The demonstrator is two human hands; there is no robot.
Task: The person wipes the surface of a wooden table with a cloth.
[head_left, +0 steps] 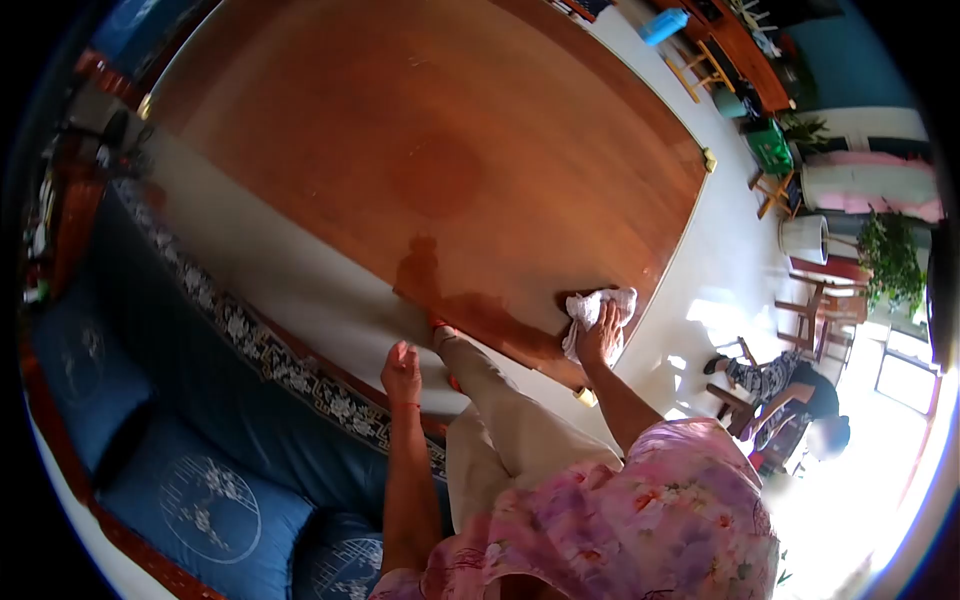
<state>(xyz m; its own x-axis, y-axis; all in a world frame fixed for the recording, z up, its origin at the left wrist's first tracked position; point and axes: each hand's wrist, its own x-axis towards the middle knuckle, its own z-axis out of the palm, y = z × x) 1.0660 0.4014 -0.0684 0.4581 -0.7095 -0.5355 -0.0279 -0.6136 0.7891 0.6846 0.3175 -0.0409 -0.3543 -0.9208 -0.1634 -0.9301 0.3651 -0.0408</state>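
A crumpled white cloth (590, 307) lies on the right front corner of a large reddish-brown wooden table (520, 170). My right hand (600, 337) presses down on this cloth, fingers bent over it. Away from the tabletop, my left hand (402, 375) hangs in the air between the table's front edge and the sofa. Its fingers are curled in, and nothing shows in them. Shadows of my head and arm fall across the wood near the front edge.
A dark blue sofa with embroidered cushions (210, 505) runs along the left and front. Gold-coloured guards (709, 160) cap the table corners. Another person (800, 390) sits on a chair at the right. Potted plants (890, 245), a blue bottle (664, 26) and wooden stools stand beyond.
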